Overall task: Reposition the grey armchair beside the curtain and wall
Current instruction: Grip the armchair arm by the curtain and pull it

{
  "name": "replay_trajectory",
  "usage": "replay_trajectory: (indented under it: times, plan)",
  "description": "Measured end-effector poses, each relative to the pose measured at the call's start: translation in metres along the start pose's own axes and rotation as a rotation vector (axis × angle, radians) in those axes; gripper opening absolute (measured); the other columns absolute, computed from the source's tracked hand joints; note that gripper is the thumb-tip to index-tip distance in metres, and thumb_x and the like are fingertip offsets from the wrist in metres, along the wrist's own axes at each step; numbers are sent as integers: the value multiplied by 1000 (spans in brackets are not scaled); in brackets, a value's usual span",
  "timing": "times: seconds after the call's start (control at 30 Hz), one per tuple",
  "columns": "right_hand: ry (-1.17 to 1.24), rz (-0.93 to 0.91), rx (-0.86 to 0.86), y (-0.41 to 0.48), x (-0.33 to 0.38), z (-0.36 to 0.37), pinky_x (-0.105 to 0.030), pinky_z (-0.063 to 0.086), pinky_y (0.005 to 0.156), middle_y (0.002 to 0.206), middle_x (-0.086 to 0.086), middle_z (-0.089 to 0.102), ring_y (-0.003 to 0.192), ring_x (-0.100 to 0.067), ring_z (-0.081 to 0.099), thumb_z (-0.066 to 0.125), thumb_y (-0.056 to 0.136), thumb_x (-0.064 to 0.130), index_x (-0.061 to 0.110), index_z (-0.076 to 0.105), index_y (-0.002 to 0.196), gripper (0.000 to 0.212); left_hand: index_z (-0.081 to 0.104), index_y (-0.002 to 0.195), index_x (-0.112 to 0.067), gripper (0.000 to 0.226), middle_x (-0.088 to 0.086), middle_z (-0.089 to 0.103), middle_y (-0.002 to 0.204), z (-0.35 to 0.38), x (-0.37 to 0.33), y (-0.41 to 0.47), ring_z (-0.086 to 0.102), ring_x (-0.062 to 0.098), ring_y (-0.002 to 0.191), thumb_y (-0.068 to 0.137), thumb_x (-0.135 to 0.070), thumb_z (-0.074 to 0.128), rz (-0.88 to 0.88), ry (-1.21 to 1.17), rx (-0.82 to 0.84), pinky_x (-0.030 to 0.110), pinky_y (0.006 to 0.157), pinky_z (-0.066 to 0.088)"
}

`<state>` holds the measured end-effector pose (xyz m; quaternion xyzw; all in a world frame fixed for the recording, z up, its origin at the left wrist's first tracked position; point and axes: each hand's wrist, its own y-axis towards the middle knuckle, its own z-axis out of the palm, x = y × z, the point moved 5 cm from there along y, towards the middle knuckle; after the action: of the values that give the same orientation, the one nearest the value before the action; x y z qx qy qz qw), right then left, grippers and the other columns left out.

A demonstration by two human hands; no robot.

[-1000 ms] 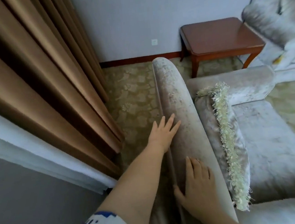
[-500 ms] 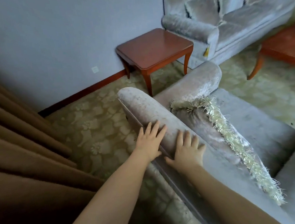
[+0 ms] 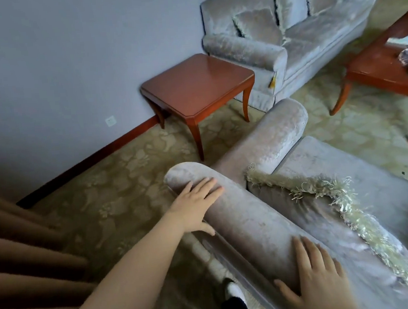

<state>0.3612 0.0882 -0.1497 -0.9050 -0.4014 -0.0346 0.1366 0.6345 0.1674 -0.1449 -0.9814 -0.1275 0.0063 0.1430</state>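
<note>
**Both palms flat on the armchair's back**

From my remote seat I saw the grey armchair (image 3: pixel 249 229) in the near right of the scene, its rounded backrest running on a slant from the middle toward the near right corner. It stood apart from the brown curtain (image 3: pixel 22 263) at the near left, with a stretch of patterned carpet (image 3: pixel 117 186) between them. The grey wall (image 3: pixel 55 68) lay farther off on the left, also across open carpet.

The left hand (image 3: pixel 195 205) lay flat on the far end of the backrest top, fingers straight and close together, thumb down along the rear edge. The right hand (image 3: pixel 317 280) pressed flat on the same top closer in, fingers straight and slightly spread, thumb lying over the rear side. Neither hand curled round anything.

A fringed cushion (image 3: pixel 327 220) leaned against the inner face of the backrest, above the seat. 1 wooden side table (image 3: pixel 197 86) stood by the wall just beyond the chair's left arm, and a grey sofa (image 3: pixel 311 34) sat past it at the far right. A second wooden table (image 3: pixel 383 72) showed at the right edge. A white shoe (image 3: pixel 233 290) was on the carpet behind the backrest.
</note>
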Motion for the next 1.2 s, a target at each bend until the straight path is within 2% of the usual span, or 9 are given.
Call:
replay_trajectory:
  times: [0.1, 0.17, 0.23, 0.4, 0.57, 0.67, 0.8, 1.03, 1.2]
  plan:
    - [55, -26, 63, 56, 29, -13, -47, 49, 93, 135, -16, 53, 119, -33, 56, 5, 74, 85, 3, 50, 135, 112, -5, 151, -28, 114, 0, -11, 159, -5, 32, 20, -16, 18, 144, 68, -73, 60, 80, -4, 47, 43, 117, -10]
    - [61, -95, 110, 94, 54, -9, -35, 28, 112, 154, -4, 27, 140, -20, 30, 17, 80, 81, 14, 21, 150, 97, -2, 151, -27, 118, 1, -9, 159, -6, 43, 30, -15, 17, 145, 65, -77, 59, 130, -7, 72, 40, 116, -13]
    - [130, -87, 184, 130, 76, -6, -33, 20, 115, 156, -1, 20, 142, -18, 21, 26, 87, 72, 17, 14, 150, 85, -1, 151, -25, 119, 2, -6, 160, -7, 51, 39, -14, 17, 145, 63, -81, 56, 189, -14, 70, 38, 114, -16]
    - [198, -17, 199, 189, 121, 2, -42, 24, 113, 154, -7, 26, 140, -25, 26, 22, 94, 63, 14, 23, 147, 72, 7, 151, -17, 123, 4, 5, 159, -9, 69, 63, -2, 18, 146, 59, -85, 53, 350, -23, 52, 31, 113, -14]
    - [208, 42, 137, 197, 125, 7, -38, 28, 110, 148, -2, 38, 135, -22, 34, 21, 94, 62, 19, 32, 143, 66, 19, 149, -13, 122, 6, 17, 157, -9, 74, 83, 13, 20, 144, 57, -85, 54, 533, -79, 61, 28, 113, -3]
    - [242, 105, 46, 195, 125, 4, -32, 32, 106, 143, 4, 44, 130, -18, 40, 21, 92, 62, 23, 42, 136, 62, 10, 150, -15, 124, 6, 9, 159, 2, 76, 90, 7, 19, 145, 58, -90, 45, 622, -97, 87, 25, 110, -9]
    - [240, 330, -101, 189, 138, -3, -31, 37, 99, 127, 5, 58, 117, -17, 52, 24, 95, 54, 25, 56, 119, 50, -2, 150, -17, 122, 4, -1, 159, 10, 82, 96, 1, 21, 145, 61, -89, 41, 782, -41, 131, 29, 112, -6]
    - [184, 813, -393, 173, 173, -10, -36, 39, 95, 104, -1, 70, 104, -21, 61, 46, 89, 38, 14, 69, 95, 33, 2, 150, -17, 121, 5, 3, 159, 0, 79, 94, 6, 24, 145, 60, -87, 40, 926, 42, 69, 41, 118, 8]
    - [221, 910, -523, 164, 183, -12, -34, 39, 97, 100, -1, 72, 103, -20, 63, 46, 82, 34, 13, 70, 89, 34, 4, 150, -17, 117, 5, 8, 158, -1, 78, 91, 10, 22, 144, 61, -86, 35, 945, 64, 2, 38, 117, 12]
